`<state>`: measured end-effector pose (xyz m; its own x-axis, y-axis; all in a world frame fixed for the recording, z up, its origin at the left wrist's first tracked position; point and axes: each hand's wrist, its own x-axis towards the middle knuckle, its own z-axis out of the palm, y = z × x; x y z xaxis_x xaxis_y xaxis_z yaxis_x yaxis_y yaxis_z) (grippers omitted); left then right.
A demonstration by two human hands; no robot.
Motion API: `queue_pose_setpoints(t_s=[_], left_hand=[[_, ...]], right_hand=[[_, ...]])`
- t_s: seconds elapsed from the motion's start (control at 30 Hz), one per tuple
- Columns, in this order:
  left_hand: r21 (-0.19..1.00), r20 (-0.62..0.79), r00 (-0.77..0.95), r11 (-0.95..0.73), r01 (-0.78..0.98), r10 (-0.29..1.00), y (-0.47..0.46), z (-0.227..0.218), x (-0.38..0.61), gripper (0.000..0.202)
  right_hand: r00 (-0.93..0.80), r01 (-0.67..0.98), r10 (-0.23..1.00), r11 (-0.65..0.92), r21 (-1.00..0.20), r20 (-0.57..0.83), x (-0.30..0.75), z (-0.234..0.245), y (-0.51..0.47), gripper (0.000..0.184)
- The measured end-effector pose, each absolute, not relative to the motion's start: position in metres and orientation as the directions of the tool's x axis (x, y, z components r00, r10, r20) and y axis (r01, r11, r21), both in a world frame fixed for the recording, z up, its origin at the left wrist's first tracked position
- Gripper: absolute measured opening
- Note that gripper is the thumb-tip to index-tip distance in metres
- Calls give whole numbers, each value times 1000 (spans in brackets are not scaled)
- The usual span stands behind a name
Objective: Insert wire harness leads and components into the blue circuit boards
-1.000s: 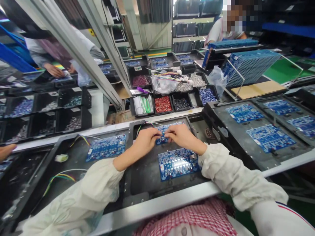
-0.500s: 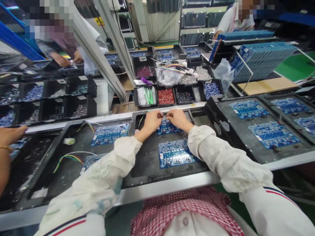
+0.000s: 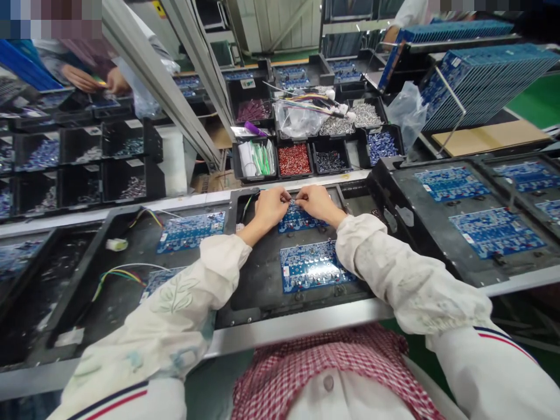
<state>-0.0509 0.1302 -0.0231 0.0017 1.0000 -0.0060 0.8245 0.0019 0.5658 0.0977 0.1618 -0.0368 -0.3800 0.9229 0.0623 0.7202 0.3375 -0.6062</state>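
Observation:
Both my hands meet over the top edge of a blue circuit board [image 3: 297, 221], which lies in the far half of a black tray [image 3: 258, 294]. My left hand [image 3: 272, 207] has its thumb and fingertips pinched together at the board's upper left. Close beside it, my right hand [image 3: 318, 203] pinches in the same way. Whatever sits between the fingertips is too small to make out. A second circuit board [image 3: 315, 267] lies flat in the near half of the same tray, with my right sleeve over its right edge.
Left of me, another tray holds circuit boards [image 3: 191, 231] with coloured wires [image 3: 118, 274]. More boards [image 3: 496, 231] lie in a tray at right. Beyond the rail stand bins of red components [image 3: 294, 160] and blue components [image 3: 382, 147]. A metal post [image 3: 149, 70] rises at left; a co-worker's hands [image 3: 94, 80] are behind it.
My hands stay pinched at the far board with little movement. The view has shifted slightly. Another person's hand at the left edge has gone out of view.

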Motion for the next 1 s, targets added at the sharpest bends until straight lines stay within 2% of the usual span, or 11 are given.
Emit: queue_pose_setpoints(t_s=[0.1, 0.2, 0.3, 0.37, 0.47, 0.57, 0.7, 0.87, 1.0], left_hand=[[419, 64, 51, -73, 905, 997, 129, -24, -49, 17], [344, 86, 107, -131, 930, 991, 121, -19, -49, 24], [377, 143, 182, -223, 899, 973, 103, -7, -55, 41], [460, 127, 227, -260, 849, 966, 86, 2, -63, 44], [632, -37, 247, -169, 756, 968, 61, 10, -77, 35], [701, -88, 210, -89, 707, 974, 43, 12, -84, 22], [691, -103, 186, -64, 721, 977, 34, 11, -84, 18], [570, 22, 223, -195, 798, 975, 34, 9, -81, 18], [500, 45, 270, -255, 827, 962, 34, 4, -81, 17]], right_hand=[[-372, 718, 926, 329, -614, 62, 98, -36, 161, 11], [-387, 720, 921, 329, -611, 41, 98, -34, 161, 11], [-411, 724, 911, 343, -599, 25, 97, -34, 162, 11], [-415, 729, 910, 349, -589, 26, 96, -35, 162, 11], [-409, 742, 912, 344, -576, 19, 95, -37, 163, 11], [-399, 747, 916, 339, -572, 22, 94, -37, 162, 10], [-396, 753, 917, 348, -558, 38, 93, -37, 160, 9], [-376, 778, 924, 356, -517, 70, 92, -36, 158, 9], [-394, 779, 917, 371, -505, 65, 91, -37, 157, 8]])
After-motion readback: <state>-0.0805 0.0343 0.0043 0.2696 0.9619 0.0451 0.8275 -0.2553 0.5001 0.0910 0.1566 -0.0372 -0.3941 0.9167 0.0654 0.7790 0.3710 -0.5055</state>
